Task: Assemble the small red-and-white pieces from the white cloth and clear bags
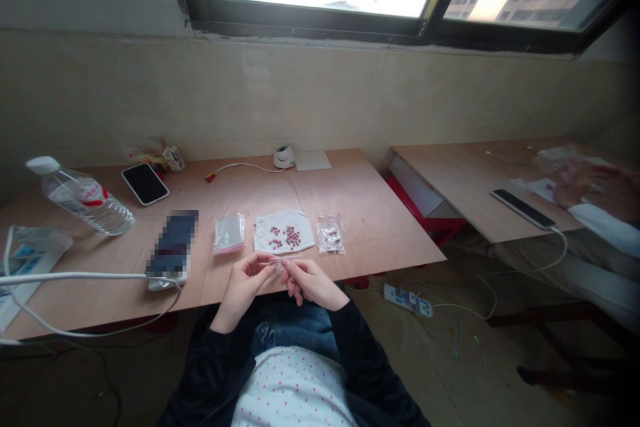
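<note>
Pinching a thin pale strip [280, 259] at the fingertips, left hand [243, 287] and right hand [310, 282] nearly closed on it, exact contact partly hidden. Strip held just above the plywood table [370, 213] edge, below a white cloth [305, 240] of small pink pieces [293, 237]. Close, low pinch appears suited to so slight an item.

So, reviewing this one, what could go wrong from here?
The left hand and right hand pinch a small, thin, pale piece just over the table edge, so it might slip to the floor and be hard to find. The small pink pieces lie loose on a white cloth close by, where a stray sleeve or hand could perhaps scatter them.
</note>
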Action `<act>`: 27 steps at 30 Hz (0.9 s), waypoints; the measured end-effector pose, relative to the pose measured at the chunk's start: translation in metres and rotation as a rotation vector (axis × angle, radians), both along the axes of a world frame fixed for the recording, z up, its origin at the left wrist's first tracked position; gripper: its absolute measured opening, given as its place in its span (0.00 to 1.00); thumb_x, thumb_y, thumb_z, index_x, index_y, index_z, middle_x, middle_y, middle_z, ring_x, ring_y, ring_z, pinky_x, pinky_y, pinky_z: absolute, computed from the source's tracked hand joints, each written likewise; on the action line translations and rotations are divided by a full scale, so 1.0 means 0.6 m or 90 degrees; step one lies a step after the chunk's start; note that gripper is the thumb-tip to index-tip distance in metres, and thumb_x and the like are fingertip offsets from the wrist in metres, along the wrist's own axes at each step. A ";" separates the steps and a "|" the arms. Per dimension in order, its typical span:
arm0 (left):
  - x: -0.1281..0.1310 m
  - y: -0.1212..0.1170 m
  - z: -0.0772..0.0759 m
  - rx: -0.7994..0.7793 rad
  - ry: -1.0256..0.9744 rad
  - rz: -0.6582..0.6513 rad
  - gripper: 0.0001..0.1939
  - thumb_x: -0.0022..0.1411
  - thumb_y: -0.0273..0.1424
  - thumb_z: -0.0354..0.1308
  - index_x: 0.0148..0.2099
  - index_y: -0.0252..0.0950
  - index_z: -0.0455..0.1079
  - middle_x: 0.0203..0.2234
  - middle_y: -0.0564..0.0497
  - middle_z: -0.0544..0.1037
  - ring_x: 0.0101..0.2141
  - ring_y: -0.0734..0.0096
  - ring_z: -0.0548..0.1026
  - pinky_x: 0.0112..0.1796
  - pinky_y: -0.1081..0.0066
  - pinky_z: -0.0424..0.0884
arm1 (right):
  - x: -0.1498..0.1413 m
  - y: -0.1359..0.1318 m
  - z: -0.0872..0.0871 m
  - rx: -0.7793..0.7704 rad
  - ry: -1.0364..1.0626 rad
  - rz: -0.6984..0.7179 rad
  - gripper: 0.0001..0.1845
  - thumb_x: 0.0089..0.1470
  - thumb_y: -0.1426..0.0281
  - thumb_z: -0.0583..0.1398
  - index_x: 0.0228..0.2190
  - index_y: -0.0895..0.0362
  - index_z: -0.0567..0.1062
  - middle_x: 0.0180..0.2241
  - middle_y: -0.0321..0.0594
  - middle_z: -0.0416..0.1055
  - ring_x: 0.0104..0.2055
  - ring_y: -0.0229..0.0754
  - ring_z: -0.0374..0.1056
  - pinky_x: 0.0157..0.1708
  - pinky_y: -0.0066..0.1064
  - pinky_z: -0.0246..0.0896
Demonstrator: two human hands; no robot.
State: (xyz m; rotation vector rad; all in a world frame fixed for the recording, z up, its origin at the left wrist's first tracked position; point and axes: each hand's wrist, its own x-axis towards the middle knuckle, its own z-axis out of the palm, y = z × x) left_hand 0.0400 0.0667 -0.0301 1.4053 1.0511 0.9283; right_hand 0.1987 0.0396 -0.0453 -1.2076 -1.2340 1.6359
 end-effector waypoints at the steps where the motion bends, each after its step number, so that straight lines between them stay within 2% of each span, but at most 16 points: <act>1: 0.001 -0.002 0.003 0.001 0.002 -0.019 0.12 0.51 0.35 0.60 0.36 0.33 0.70 0.33 0.47 0.77 0.35 0.66 0.74 0.39 0.67 0.70 | -0.005 -0.002 0.006 -0.014 0.032 0.009 0.28 0.51 0.46 0.48 0.24 0.60 0.67 0.15 0.33 0.63 0.11 0.30 0.56 0.08 0.21 0.41; 4: 0.003 -0.007 0.013 0.008 0.006 -0.041 0.12 0.52 0.35 0.58 0.36 0.33 0.71 0.33 0.46 0.77 0.35 0.65 0.74 0.39 0.66 0.70 | -0.014 -0.005 0.013 -0.048 0.128 -0.007 0.28 0.51 0.47 0.50 0.25 0.61 0.68 0.16 0.33 0.64 0.11 0.30 0.59 0.07 0.19 0.39; 9: 0.002 -0.009 0.022 -0.012 -0.001 -0.036 0.11 0.51 0.36 0.60 0.34 0.33 0.73 0.32 0.46 0.78 0.35 0.64 0.75 0.39 0.67 0.70 | -0.005 -0.002 0.006 -0.156 0.269 0.001 0.21 0.50 0.54 0.55 0.28 0.61 0.69 0.17 0.32 0.65 0.11 0.29 0.58 0.09 0.20 0.44; 12: 0.001 -0.012 0.028 -0.007 0.002 -0.073 0.11 0.52 0.35 0.60 0.34 0.33 0.73 0.32 0.46 0.77 0.35 0.64 0.74 0.39 0.68 0.69 | 0.003 -0.001 0.002 -0.177 0.318 -0.004 0.17 0.49 0.58 0.55 0.27 0.61 0.69 0.18 0.32 0.66 0.12 0.29 0.58 0.09 0.20 0.42; 17: 0.002 -0.017 0.030 -0.010 0.002 -0.144 0.12 0.52 0.36 0.60 0.35 0.33 0.70 0.29 0.49 0.74 0.31 0.69 0.72 0.33 0.71 0.68 | 0.004 -0.005 0.007 -0.188 0.296 -0.015 0.12 0.46 0.64 0.56 0.22 0.61 0.68 0.15 0.32 0.64 0.11 0.28 0.55 0.10 0.19 0.40; 22: 0.005 -0.019 0.027 -0.034 -0.002 -0.155 0.14 0.54 0.40 0.56 0.28 0.33 0.63 0.22 0.54 0.68 0.25 0.76 0.67 0.27 0.75 0.64 | -0.003 -0.011 0.014 -0.165 0.240 0.017 0.15 0.46 0.61 0.58 0.18 0.60 0.66 0.12 0.31 0.61 0.11 0.27 0.53 0.10 0.19 0.39; 27: 0.005 -0.021 0.028 -0.074 -0.015 -0.220 0.15 0.56 0.40 0.55 0.26 0.33 0.62 0.20 0.54 0.68 0.23 0.76 0.67 0.27 0.75 0.63 | -0.006 -0.015 0.021 -0.142 0.237 0.044 0.15 0.46 0.61 0.58 0.18 0.60 0.65 0.12 0.30 0.61 0.10 0.27 0.53 0.09 0.20 0.38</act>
